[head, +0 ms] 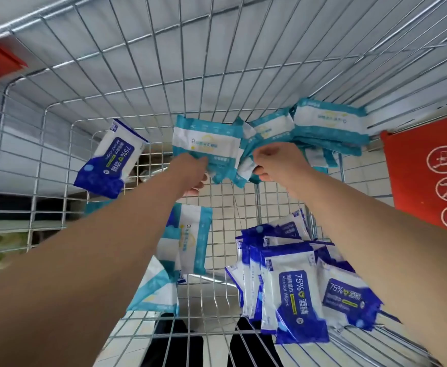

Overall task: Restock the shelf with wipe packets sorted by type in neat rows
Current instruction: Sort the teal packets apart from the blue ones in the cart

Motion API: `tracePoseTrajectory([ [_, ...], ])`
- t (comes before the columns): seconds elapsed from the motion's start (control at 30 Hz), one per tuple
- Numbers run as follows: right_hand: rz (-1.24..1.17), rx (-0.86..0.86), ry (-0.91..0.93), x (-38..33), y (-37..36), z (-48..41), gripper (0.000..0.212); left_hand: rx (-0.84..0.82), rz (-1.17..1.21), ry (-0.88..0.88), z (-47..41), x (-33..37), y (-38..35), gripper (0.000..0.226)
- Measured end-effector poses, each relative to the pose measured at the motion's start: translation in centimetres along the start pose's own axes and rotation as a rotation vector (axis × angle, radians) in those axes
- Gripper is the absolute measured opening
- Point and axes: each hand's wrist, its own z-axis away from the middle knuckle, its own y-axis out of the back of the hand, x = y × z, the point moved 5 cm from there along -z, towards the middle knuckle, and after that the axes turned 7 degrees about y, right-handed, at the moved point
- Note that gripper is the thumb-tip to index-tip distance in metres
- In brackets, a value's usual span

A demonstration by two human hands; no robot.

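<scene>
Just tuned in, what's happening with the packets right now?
A person is sorting wipe packets in a wire basket. The left hand holds a teal packet, and the right hand has a grip on a teal bunch beside the teal row at the far right. A blue pile lies near right; one blue packet leans at the left.

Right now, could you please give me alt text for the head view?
The left hand and right hand grip teal wipe packets at the far end of a wire cart. Blue alcohol wipe packets lie piled near right; one blue packet leans far left.
</scene>
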Motion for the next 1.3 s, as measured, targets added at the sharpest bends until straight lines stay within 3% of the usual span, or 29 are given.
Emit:
tracePoseTrajectory([
  [0.13,0.181,0.023,0.111,-0.1,0.4,0.2,0.017,0.146,-0.639,-0.185,-0.5,0.3,2.3,0.041],
  [0.2,0.185,-0.019,0.121,-0.2,0.2,1.0,0.011,0.2,-0.825,-0.26,0.6,-0.1,3.6,0.037],
  [0.4,0.306,-0.179,0.262,-1.3,-4.0,4.2,0.014,0.125,-0.988,-0.308,5.0,-5.0,7.1,0.026],
  [0.57,0.532,-0.338,0.285,0.5,-10.1,4.6,0.044,-0.014,-1.048,-0.259,5.5,-9.5,7.1,0.065],
  [0.7,0.608,-0.372,0.266,2.2,-12.8,4.8,0.053,0.023,-1.213,-0.309,5.5,-11.0,7.0,0.054],
  [0.8,0.654,-0.389,0.254,1.9,-13.1,5.2,0.036,-0.061,-1.122,-0.273,5.4,-12.4,6.9,0.039],
  [0.87,0.499,-0.396,0.189,1.4,-12.5,5.3,0.022,-0.102,-1.021,-0.257,5.6,-12.6,7.2,0.033],
  [1.0,0.327,-0.306,0.141,-0.5,-8.6,5.1,0.011,-0.092,-0.843,-0.219,6.9,-10.5,9.4,0.049],
  [1.1,0.326,-0.142,0.199,-2.3,-4.3,4.2,0.007,-0.049,-0.65,-0.273,7.7,-6.8,10.9,0.036],
  [1.17,0.203,0.013,0.169,-2.9,-1.3,3.5,0.008,0.01,-0.469,-0.287,8.3,-4.2,11.3,0.023],
  [1.3,-0.069,0.236,0.05,-2.3,3.4,1.7,0.01,0.126,-0.088,-0.294,7.7,-0.5,9.8,0.024],
])
